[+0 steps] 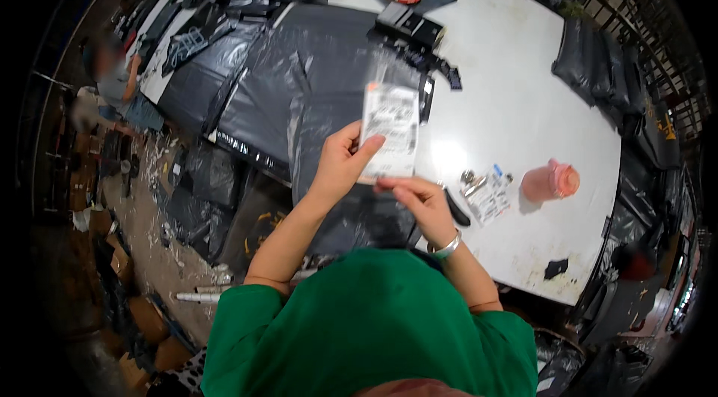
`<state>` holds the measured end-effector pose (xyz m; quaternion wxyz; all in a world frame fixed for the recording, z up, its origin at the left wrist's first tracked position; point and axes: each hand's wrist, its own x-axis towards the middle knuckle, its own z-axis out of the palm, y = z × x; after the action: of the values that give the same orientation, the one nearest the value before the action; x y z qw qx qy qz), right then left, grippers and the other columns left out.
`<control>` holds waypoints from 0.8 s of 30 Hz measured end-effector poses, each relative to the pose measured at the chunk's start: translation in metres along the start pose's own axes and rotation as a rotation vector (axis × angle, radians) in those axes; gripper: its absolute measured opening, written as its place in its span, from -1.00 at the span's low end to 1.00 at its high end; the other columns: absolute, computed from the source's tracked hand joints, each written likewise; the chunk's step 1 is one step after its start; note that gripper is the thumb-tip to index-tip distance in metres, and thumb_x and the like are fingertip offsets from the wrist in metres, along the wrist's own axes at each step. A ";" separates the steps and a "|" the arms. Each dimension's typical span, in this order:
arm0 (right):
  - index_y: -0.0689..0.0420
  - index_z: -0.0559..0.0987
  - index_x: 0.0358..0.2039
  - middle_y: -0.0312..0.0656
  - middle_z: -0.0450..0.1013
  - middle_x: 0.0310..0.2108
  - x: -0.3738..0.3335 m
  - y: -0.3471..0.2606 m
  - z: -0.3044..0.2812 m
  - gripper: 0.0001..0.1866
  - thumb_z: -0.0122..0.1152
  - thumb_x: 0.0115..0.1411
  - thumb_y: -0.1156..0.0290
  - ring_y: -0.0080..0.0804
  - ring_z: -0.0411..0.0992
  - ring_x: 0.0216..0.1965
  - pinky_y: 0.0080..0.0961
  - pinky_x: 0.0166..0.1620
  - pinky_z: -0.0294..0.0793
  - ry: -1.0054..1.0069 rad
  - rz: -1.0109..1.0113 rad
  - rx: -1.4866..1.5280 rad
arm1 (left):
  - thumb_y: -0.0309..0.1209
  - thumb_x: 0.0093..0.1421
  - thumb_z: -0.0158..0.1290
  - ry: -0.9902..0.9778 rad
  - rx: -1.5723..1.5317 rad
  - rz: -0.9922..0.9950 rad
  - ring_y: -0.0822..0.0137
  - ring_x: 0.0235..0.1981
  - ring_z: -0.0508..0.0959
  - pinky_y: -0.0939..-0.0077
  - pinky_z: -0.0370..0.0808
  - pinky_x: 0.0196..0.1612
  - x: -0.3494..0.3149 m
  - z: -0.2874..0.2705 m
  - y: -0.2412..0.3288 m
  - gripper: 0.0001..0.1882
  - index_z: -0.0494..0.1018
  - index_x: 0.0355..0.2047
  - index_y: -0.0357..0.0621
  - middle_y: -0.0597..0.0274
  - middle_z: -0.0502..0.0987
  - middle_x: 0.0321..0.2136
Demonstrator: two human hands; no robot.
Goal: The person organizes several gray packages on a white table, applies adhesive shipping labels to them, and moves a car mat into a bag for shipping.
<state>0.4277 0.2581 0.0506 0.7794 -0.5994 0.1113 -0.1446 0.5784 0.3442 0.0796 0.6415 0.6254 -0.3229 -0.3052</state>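
At far left, a co-worker (129, 90) stands beside the table, apart from the person's hands. Next, large black plastic bags (321, 41) cover the left part of the white table (516, 68), their surface creased and glossy.

The left hand (342, 163) pinches a white printed label pad (393, 124), thumb flat on its face and the other fingers behind. The pad is held up between the two hands, over the bags near the person. The fingers of the right hand (428, 204) are curled in at the pad's lower edge; whether they pinch it or only touch it cannot be told at this blur.

Beside the right wrist lies a black curved object (455, 208). Further right are a loose printed sheet (490, 204) and a pink cup (550, 181).

Risks, in my judgement: a slack left thumb could let the pad fan out or slide onto the slick plastic; an uneven pull at the lower edge could crease or tear it; a wide rightward sweep of the forearm could knock the cup and wet the sheet.
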 end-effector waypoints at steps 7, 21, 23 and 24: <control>0.30 0.50 -0.25 -0.10 0.46 -0.33 -0.022 0.016 0.045 -0.77 -0.05 0.11 0.50 -0.44 0.40 -0.25 -0.63 -0.16 0.32 0.075 -0.118 -0.131 | -0.55 0.02 0.04 0.027 -0.016 -0.137 0.70 -0.67 0.29 0.82 0.21 -0.63 -0.104 -0.043 -0.023 -0.86 0.44 -0.36 -0.29 0.36 0.41 -0.59; 0.27 0.49 -0.22 -0.12 0.45 -0.32 -0.040 0.017 0.089 -0.77 -0.03 0.10 0.52 -0.43 0.40 -0.25 -0.58 -0.14 0.32 -0.021 -0.018 -0.108 | -0.53 0.04 0.02 0.197 -0.156 -0.103 0.69 -0.71 0.27 0.83 0.16 -0.66 -0.153 -0.061 -0.032 -0.92 0.47 -0.45 -0.27 0.40 0.41 -0.66; 0.25 0.50 -0.23 -0.11 0.44 -0.32 -0.041 0.026 0.087 -0.77 -0.01 0.09 0.51 -0.42 0.40 -0.25 -0.58 -0.14 0.32 -0.003 0.075 0.011 | -0.54 0.04 0.01 0.192 -0.162 -0.094 0.69 -0.71 0.27 0.83 0.16 -0.66 -0.155 -0.059 -0.031 -0.93 0.46 -0.46 -0.27 0.40 0.42 -0.66; 0.25 0.50 -0.23 -0.10 0.44 -0.32 -0.041 0.029 0.086 -0.77 0.00 0.08 0.51 -0.42 0.40 -0.24 -0.57 -0.14 0.32 0.006 0.122 0.070 | -0.54 0.04 0.00 0.190 -0.164 -0.096 0.69 -0.71 0.27 0.83 0.16 -0.66 -0.157 -0.059 -0.028 -0.94 0.45 -0.48 -0.27 0.40 0.41 -0.66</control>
<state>0.4220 0.3576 0.0449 0.8069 -0.5634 0.1448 -0.1028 0.5307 0.5034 0.0459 0.7028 0.6116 -0.2046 -0.3002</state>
